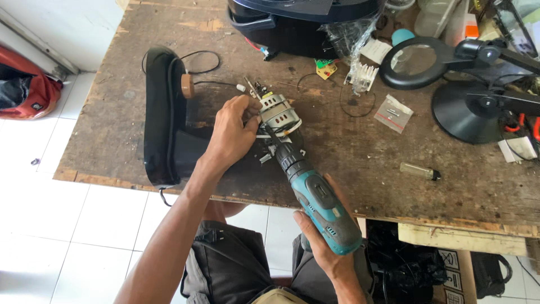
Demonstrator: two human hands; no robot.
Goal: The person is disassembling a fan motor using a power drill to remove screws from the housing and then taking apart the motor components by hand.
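Note:
My left hand (232, 134) grips a small grey electric motor (277, 111) with a shaft and wires, holding it steady on the worn wooden workbench (360, 146). My right hand (322, 239) holds a teal and black cordless drill (318, 200) by its handle below the bench's front edge. The drill's bit points up and away into the motor's lower side. Small white and metal parts lie under the motor.
A black curved plastic housing (163, 118) with a cable lies left of the motor. A black magnifier lamp (450, 67), a small parts bag (394, 112), a green circuit board (325, 67), a screwdriver handle (419, 171) and a black appliance body (298, 22) are on the bench. A red bag (25, 84) sits on the tiled floor.

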